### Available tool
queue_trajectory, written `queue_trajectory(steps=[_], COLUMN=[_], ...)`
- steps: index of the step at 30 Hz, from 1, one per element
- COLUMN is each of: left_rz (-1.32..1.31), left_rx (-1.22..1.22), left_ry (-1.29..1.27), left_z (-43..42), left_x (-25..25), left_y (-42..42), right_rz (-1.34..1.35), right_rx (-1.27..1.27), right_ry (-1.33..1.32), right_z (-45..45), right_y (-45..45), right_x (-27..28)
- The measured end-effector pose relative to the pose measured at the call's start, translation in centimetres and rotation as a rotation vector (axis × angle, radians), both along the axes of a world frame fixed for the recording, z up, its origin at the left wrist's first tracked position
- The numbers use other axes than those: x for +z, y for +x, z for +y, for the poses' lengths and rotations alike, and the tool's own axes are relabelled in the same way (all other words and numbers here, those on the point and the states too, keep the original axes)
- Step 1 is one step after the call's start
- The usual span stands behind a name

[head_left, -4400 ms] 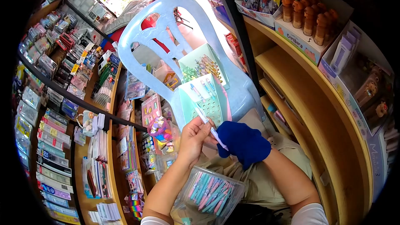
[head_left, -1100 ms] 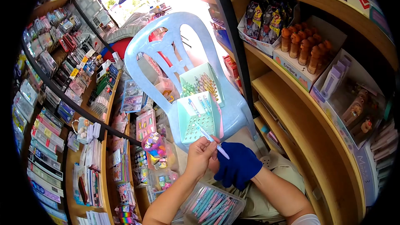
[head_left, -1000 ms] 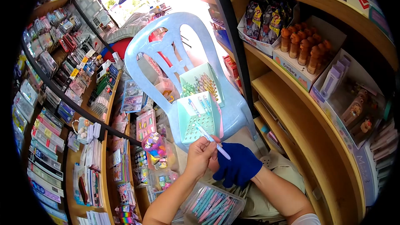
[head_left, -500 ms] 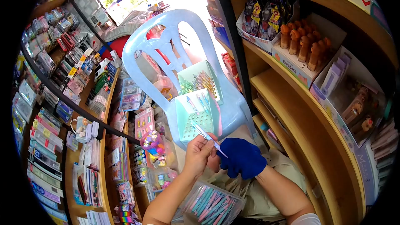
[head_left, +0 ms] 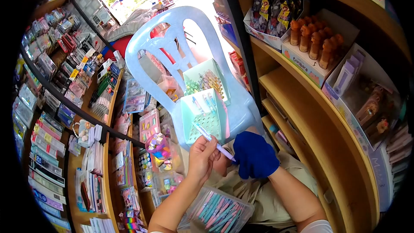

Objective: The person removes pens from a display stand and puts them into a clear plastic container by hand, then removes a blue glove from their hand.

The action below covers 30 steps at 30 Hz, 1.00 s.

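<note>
My left hand (head_left: 202, 157) pinches a slim lavender pen (head_left: 225, 152), tilted with its upper end toward the chair. A dark blue cloth glove (head_left: 257, 153) covers my right hand (head_left: 254, 159). Its fingers look curled in, right beside the pen's lower end; whatever lies inside them is hidden. Just beyond my hands, a mint-green perforated box (head_left: 200, 125) holds a few pens near its far side. Below my left wrist, a clear plastic tub (head_left: 248, 211) is filled with many pink, teal and lavender pens.
Behind the perforated box, a second mint box (head_left: 220, 71) with pencil-like items stands on the light blue plastic chair (head_left: 241, 116). Wooden shelves (head_left: 302, 95) curve along the right, with boxed goods on top. Stationery racks (head_left: 97, 164) fill the left.
The pen has turned to show more of its lavender barrel. My gloved right hand has shifted slightly right, away from the pen's lower end. My left hand keeps its grip.
</note>
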<state>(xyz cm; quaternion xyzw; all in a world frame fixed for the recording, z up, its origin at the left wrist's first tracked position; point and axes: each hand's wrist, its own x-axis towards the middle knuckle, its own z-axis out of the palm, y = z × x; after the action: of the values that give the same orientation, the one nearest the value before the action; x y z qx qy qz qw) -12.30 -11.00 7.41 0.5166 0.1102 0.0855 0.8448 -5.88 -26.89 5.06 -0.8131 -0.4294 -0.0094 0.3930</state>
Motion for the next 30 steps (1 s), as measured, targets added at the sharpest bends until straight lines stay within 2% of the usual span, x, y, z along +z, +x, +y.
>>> queue_trajectory(steps=[1, 3, 5, 7, 11, 13, 15, 16, 18, 21, 24, 26, 29, 30], left_rz=[0.007, 0.005, 0.010, 0.021, 0.061, 0.086, 0.094, 0.099, 0.117, 0.176, 0.173, 0.154, 0.125, 0.104], left_rx=[0.009, 0.008, -0.003, -0.026, -0.052, -0.079, -0.118, -0.139, -0.157, -0.186, -0.218, -0.231, -0.263, -0.292], left_ry=[0.006, 0.019, 0.057, 0.117, 0.206, 0.226, 0.217, 0.212, 0.166, 0.133, 0.101, 0.084, 0.053, 0.035], left_z=[-0.1, -0.1, -0.1, 0.2, 0.2, 0.4, 0.5, 0.4, 0.4, -0.2, -0.4, -0.4, -0.3, 0.0], left_x=[0.1, 0.1, 0.0, -0.3, -0.7, -0.6, -0.6, -0.6, -0.5, -0.3, -0.3, -0.2, -0.3, -0.8], left_y=[0.0, 0.0, 0.1, 0.1, 0.2, 0.2, 0.2, 0.2, 0.3, 0.1, 0.0, 0.1, 0.1, 0.2], right_rz=[0.000, 0.258, 0.777, 0.435, -0.106, 0.276, 0.355, 0.243, 0.254, 0.518, 0.558, 0.558, -0.034, -0.087], right_rx=[-0.007, -0.006, 0.015, 0.092, 0.168, 0.256, 0.263, 0.225, 0.194, 0.217, 0.173, 0.064, -0.092, -0.100], right_ry=[0.051, 0.049, -0.060, 0.054, 0.007, 0.217, 0.345, 0.367, 0.420, 0.469, 0.389, 0.295, 0.022, 0.100], right_z=[0.0, 0.3, 1.0, 1.3, 1.2, 1.2, 1.4, 1.8, 2.2, 1.8, 1.1, 1.0, 0.4, 0.6], right_y=[0.0, -0.1, -0.2, -0.6, -0.7, -1.1, -1.6, -1.8, -2.0, -2.2, -1.7, -1.4, -0.4, 0.0], right_x=[-0.2, -0.1, 0.9, -0.9, 0.1, 0.1, -0.6, -1.5, -1.6, -0.3, 1.0, 1.0, -0.2, -1.3])
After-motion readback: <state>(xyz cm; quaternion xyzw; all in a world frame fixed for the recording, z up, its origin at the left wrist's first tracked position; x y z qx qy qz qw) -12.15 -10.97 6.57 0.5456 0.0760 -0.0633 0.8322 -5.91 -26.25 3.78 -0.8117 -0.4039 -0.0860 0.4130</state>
